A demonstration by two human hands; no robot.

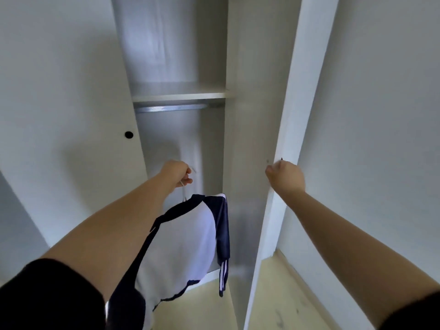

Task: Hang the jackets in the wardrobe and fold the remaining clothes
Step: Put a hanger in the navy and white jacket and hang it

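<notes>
A white and navy jacket [188, 236] with striped sleeves hangs from a thin white hanger [183, 189]. My left hand [177, 173] grips the hanger's hook inside the open white wardrobe, well below the metal rail [171, 107]. My right hand [285, 176] grips the edge of the wardrobe's open right door [292, 115]. The jacket's lower part is hidden behind my left forearm.
A shelf [178, 96] sits just above the rail. The left door [71, 103] with a black knob [128, 134] stands closed. Light wooden floor [281, 301] shows below, and a white wall lies to the right.
</notes>
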